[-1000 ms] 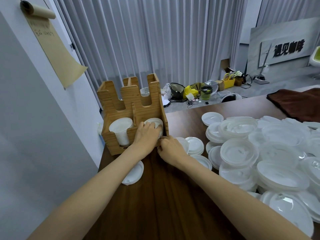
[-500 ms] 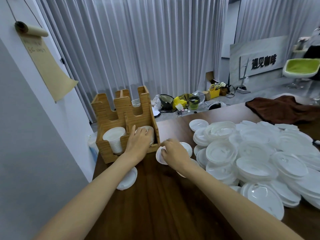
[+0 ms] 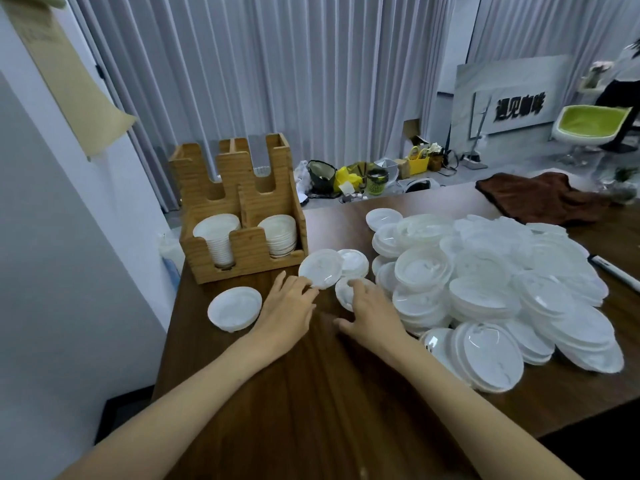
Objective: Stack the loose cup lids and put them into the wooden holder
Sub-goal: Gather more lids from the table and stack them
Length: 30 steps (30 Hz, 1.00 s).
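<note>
My left hand (image 3: 287,304) has left the wooden holder (image 3: 247,259); it and my right hand (image 3: 374,315), flat, empty, touch loose lids (image 3: 320,271).

Both bare forearms reach forward, side by side. The left hand (image 3: 287,308) lies palm down, fingers loosely straight. The right hand (image 3: 372,315) does likewise, thumb splayed inward.

**Soft daylight, warped edges**

Cool, even light filters through the pale grey pleated curtains (image 3: 277,81) at twelve o'clock. Small glints dot the translucent white plastic cup lids (image 3: 485,292). The dark brown wooden table (image 3: 311,410) smears at six o'clock, and the frame edges bow.
</note>
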Tool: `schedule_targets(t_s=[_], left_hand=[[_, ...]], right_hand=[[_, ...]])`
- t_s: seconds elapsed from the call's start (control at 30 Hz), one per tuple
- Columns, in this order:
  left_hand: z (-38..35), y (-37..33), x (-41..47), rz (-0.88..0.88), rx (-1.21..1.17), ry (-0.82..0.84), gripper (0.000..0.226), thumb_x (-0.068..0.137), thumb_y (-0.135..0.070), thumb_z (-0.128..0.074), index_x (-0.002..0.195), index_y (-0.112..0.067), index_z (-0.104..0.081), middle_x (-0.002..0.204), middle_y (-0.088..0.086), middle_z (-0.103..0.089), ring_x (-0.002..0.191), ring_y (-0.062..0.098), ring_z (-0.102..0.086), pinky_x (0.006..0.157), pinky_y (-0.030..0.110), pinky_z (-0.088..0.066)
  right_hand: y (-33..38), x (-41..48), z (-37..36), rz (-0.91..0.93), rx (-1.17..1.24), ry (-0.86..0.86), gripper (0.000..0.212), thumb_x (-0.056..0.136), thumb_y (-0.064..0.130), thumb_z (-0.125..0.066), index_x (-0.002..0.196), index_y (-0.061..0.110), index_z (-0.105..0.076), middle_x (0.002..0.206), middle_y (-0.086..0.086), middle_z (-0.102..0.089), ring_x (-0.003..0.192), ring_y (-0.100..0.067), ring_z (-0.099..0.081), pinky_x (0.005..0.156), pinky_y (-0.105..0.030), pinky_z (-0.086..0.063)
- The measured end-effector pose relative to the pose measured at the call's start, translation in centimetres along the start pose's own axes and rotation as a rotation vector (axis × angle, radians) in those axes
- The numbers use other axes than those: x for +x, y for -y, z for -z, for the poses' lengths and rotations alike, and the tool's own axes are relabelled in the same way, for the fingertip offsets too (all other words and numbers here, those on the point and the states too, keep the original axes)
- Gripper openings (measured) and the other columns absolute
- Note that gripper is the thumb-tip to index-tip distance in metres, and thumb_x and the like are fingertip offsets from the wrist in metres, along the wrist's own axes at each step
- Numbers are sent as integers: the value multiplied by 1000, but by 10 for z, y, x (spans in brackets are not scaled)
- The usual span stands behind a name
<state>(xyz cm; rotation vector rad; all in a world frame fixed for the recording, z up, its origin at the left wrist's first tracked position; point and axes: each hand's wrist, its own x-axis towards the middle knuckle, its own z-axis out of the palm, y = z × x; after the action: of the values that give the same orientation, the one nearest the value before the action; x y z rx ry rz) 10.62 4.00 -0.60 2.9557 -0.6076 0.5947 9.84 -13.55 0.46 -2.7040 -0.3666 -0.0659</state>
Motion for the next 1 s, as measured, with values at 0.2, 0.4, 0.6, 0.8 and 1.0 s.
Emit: schedule_targets(t_s=[0.2,0.4,0.6,0.8,1.0], left_hand=[[17,2,-28,82,-190,-70,23,86,-9,-62,109,-9,-68,107,6,-62,101,22,-54,91,34,-42],[23,-10,-39,68,-345,-23,26,92,-4,-51,114,-10,-65,110,2,-60,101,15,-51,86,29,-46],[19,-34,-15,51,-400,-36,26,92,-7,-53,115,-10,-64,113,3,-59,105,16,-52,87,22,-41],[13,-92,43,-89,-449,-117,33,89,-10,-56,122,-8,-57,118,7,-57,108,22,-52,83,28,-43],[-2,-117,82,-326,-272,-188,15,67,5,-67,79,-5,-63,76,11,-60,69,30,-58,70,33,-42]], right_hand=[[14,-31,-9,158,32,-8,32,91,21,-59,122,16,-60,123,0,-61,115,-20,-51,102,-31,-37],[22,-46,-18,343,60,-35,26,93,15,-55,116,12,-65,124,-4,-61,121,-17,-50,112,-23,-10],[-10,-48,7,110,43,-344,15,81,3,-67,96,5,-71,121,-20,-61,114,-38,-57,97,-43,-43],[-35,-54,37,-41,-149,-631,12,80,4,-59,86,2,-69,118,-25,-60,114,-38,-52,98,-50,-42],[-49,-58,40,-47,-227,-625,36,83,16,-38,90,6,-71,106,-15,-68,103,-32,-64,107,-47,-35]])
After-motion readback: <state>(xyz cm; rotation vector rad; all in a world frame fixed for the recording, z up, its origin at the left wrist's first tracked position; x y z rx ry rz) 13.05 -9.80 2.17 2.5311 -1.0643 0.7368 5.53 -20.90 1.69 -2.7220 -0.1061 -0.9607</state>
